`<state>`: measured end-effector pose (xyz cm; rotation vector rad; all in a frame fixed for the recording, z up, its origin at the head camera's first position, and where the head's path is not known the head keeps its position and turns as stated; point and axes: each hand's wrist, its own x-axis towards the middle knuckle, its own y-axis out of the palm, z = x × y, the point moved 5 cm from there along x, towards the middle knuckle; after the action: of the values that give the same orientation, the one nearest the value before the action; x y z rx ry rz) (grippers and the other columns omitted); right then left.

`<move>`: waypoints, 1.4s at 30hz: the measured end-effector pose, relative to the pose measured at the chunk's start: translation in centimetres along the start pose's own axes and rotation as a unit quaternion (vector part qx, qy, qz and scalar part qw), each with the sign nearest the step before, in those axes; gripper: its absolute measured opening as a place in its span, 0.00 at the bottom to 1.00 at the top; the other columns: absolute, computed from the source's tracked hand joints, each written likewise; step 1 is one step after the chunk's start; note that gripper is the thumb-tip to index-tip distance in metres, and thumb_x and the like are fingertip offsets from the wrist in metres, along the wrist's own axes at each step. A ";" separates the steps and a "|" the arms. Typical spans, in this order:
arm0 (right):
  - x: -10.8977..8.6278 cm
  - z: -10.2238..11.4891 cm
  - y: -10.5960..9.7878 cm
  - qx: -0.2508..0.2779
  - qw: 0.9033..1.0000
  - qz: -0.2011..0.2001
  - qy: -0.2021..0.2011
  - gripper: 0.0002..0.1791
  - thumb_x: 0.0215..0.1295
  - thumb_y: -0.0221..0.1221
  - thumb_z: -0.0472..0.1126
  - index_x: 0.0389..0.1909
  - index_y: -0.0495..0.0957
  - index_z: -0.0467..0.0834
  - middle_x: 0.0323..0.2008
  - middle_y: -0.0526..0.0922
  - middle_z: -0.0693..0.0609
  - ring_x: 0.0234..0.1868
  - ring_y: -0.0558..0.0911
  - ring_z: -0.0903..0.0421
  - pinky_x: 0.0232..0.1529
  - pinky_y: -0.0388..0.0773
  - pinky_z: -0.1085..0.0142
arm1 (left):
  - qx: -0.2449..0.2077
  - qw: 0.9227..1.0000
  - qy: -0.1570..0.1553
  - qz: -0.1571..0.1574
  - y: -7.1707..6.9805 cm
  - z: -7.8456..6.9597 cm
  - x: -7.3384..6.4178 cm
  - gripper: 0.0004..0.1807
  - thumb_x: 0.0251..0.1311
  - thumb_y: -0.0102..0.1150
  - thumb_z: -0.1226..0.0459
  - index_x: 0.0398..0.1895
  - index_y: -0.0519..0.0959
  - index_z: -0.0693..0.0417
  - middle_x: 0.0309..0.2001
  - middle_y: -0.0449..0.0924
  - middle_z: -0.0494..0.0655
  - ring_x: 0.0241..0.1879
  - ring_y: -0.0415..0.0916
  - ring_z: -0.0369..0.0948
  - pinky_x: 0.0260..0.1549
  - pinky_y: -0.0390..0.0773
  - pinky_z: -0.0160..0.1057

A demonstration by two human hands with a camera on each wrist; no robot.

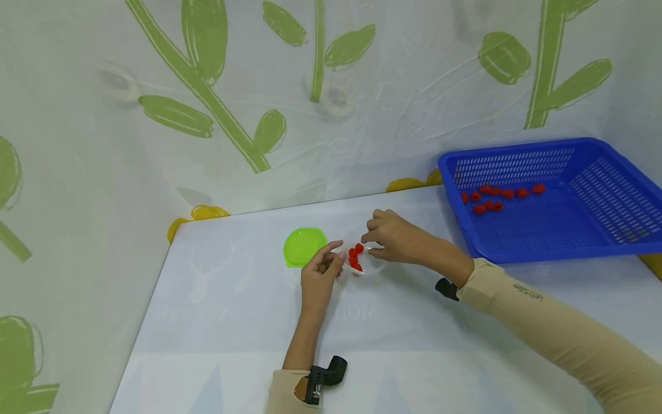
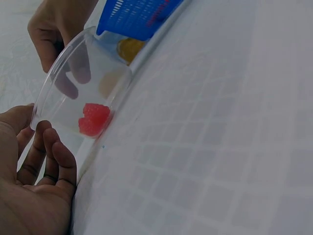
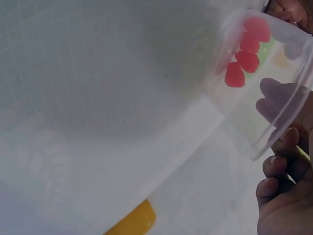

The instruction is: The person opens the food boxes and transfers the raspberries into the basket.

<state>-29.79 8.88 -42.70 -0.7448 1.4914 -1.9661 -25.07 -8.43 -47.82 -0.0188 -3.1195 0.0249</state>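
A clear plastic bowl [image 1: 374,265] stands on the white table with several red raspberries [image 1: 354,260] along one side of its bottom. My left hand [image 1: 319,279] pinches the bowl's rim at its left side, thumb and fingers meeting there in the left wrist view. From the right, my right hand [image 1: 397,237] reaches over the opposite rim. Its thumb and forefinger dip inside the bowl, parted, with nothing visible between them; its other fingers [image 3: 274,169] bend outside the wall. Through the clear side, raspberries [image 3: 247,56] show in the right wrist view, apart from those fingertips.
A lime-green shallow dish or lid [image 1: 304,247] lies just left of the bowl. At the right back, a blue plastic basket [image 1: 548,230] holds several more raspberries [image 1: 508,194] toward its left side. A leaf-patterned white curtain [image 1: 393,115] hangs behind the table.
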 end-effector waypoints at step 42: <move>1.2 1.3 1.8 -0.153 0.988 -0.034 -0.008 0.06 0.60 0.69 0.40 0.26 0.87 0.44 0.24 0.76 0.55 0.32 0.68 0.54 0.36 0.62 0.63 | 0.003 1.000 -0.006 0.000 0.1 0.3 0.0 0.15 0.66 0.64 0.64 0.55 0.83 0.56 0.34 0.77 0.50 0.30 0.73 0.40 0.30 0.75 0.33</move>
<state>-29.48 6.71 -44.05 -0.9489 1.8045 -1.7930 -25.09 -8.38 -48.10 -0.0181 -3.1321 0.0346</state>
